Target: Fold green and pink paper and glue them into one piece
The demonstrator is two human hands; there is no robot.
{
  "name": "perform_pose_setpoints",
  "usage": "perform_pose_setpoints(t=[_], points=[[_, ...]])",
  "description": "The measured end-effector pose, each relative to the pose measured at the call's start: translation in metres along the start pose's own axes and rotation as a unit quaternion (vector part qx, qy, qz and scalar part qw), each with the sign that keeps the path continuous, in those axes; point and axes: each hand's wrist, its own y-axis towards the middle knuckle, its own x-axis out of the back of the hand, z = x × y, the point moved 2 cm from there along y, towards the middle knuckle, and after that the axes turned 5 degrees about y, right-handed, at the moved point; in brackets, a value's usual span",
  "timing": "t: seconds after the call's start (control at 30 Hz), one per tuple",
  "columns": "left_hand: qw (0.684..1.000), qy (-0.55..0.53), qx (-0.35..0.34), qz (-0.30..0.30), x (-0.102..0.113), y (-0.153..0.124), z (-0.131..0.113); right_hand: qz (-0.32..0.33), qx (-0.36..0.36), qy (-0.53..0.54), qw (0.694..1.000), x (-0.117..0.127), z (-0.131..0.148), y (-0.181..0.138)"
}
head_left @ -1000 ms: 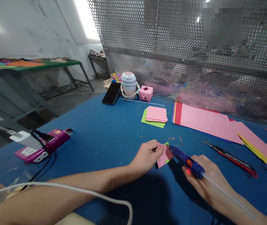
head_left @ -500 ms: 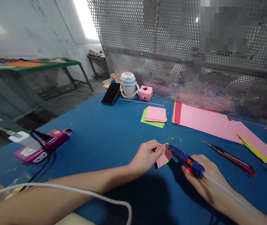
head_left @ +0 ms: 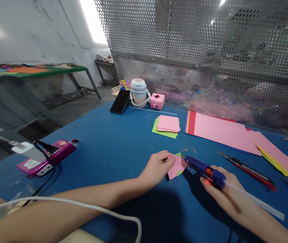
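My left hand (head_left: 158, 167) pinches a small folded piece of pink paper (head_left: 176, 170) with bits of green showing at its edges, low over the blue table. In my right hand (head_left: 226, 192) is a blue glue gun (head_left: 201, 168), its fingers wrapped round the grip, which is mostly hidden. A red light glows under the gun's body and a clear glue stick (head_left: 260, 204) sticks out of its back. The nozzle points left, just beside the upper right of the paper. Beyond lies a stack of pink and green paper squares (head_left: 168, 124).
Long pink sheets (head_left: 219, 130) lie along the mesh screen (head_left: 184, 50). A utility knife (head_left: 247, 170) rests at the right. At the back stand a pink paper box (head_left: 157, 101), a flask (head_left: 138, 92) and a phone (head_left: 120, 102). Left is a purple power strip (head_left: 49, 158); a white cable (head_left: 83, 206) crosses my left forearm.
My right hand has drawn the glue gun a little to the right, so the nozzle has moved off the paper's upper edge. The left hand still holds the paper, turned slightly.
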Motion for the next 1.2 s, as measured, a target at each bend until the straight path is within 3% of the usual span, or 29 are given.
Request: perform_pose_setpoints(t=[0.2,0.4,0.57,0.97,1.2], points=[[1.0,-0.006,0.01,0.004,0.0,-0.001,-0.001,0.019,-0.011,0.02,1.0,0.007,0.007,0.004],[1.0,-0.011,0.01,0.009,0.0,-0.001,-0.001,0.041,-0.069,0.056,0.995,0.007,0.006,0.005],[0.999,-0.013,-0.001,0.036,-0.003,-0.002,0.0,-0.006,-0.005,0.031,0.999,-0.003,0.005,0.001],[0.999,-0.012,-0.001,0.036,-0.002,-0.002,0.0,0.024,0.029,-0.027,0.999,-0.001,0.013,0.003],[0.998,-0.043,0.038,0.023,0.0,-0.001,-0.002,0.011,-0.056,0.05,0.997,0.003,0.003,0.001]])
